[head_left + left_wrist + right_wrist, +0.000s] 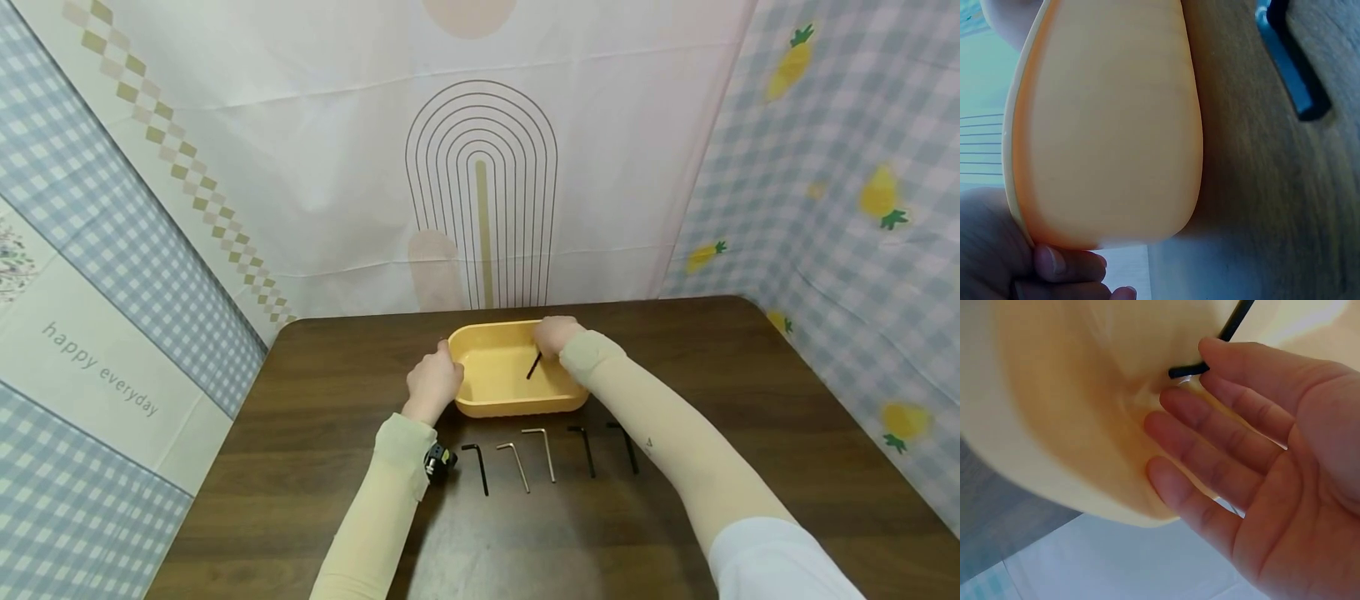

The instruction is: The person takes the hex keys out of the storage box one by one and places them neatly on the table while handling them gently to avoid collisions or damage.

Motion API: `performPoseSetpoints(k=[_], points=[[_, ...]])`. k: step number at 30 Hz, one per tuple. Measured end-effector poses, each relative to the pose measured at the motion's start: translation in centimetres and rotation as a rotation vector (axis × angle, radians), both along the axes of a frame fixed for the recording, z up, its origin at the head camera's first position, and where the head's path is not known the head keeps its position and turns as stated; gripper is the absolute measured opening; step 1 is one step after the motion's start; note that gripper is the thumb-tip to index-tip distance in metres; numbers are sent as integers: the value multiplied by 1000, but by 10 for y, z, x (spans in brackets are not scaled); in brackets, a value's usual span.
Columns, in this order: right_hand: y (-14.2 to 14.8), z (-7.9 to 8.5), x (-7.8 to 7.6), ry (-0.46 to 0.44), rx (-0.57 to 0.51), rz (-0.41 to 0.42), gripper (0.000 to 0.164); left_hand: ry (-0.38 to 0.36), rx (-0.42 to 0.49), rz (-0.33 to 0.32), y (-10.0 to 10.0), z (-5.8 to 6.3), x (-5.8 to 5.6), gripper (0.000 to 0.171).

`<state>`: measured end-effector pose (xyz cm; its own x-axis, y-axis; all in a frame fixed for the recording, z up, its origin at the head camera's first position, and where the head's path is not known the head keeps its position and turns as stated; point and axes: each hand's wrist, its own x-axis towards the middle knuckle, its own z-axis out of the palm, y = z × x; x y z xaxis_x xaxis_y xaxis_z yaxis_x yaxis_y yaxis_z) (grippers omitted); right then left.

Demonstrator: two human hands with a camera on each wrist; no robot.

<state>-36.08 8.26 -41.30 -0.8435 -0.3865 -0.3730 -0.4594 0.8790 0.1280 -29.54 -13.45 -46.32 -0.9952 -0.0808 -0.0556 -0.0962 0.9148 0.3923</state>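
A yellow plastic tray [522,408] sits on the table's far half. My left hand [435,382] grips its left end; in the left wrist view the thumb and fingers wrap the rim of the tray [1110,125]. Over the tray's right end, my right hand [558,336] pinches a black hex key [534,365] between thumb and index finger. The right wrist view shows the short bent end of this hex key [1234,324] at the fingertips, inside the tray, while the other fingers stay extended.
In front of the tray lies a row of several L-shaped hex keys, black ones like this left one [482,471] and silvery ones like this middle one [550,457]. A small black device [438,461] sits at the left wrist. Patterned cloths hang behind and beside the brown table [322,375].
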Motion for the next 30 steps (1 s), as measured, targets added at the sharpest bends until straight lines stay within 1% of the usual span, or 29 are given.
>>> performPoseSetpoints(k=[5,10,11,13,18,22,30], points=[[0,-4,-2,-49,-18,0,27,5,-3,-2,0,1,1,56],[-6,-9,-3,-97,12,7,22,12,-11,0,-1,0,0,56],[-7,-9,-1,-95,17,21,20,14,-13,0,-1,0,0,56],[-10,-9,1,-105,25,23,21,11,-10,1,-1,-1,0,56],[-16,-10,5,-113,45,23,28,6,4,-4,-1,-2,0,56],[-18,-10,6,-105,60,37,30,15,3,-4,-1,-2,0,55],[-21,-11,7,-142,78,21,31,20,6,-7,-1,-2,0,55]])
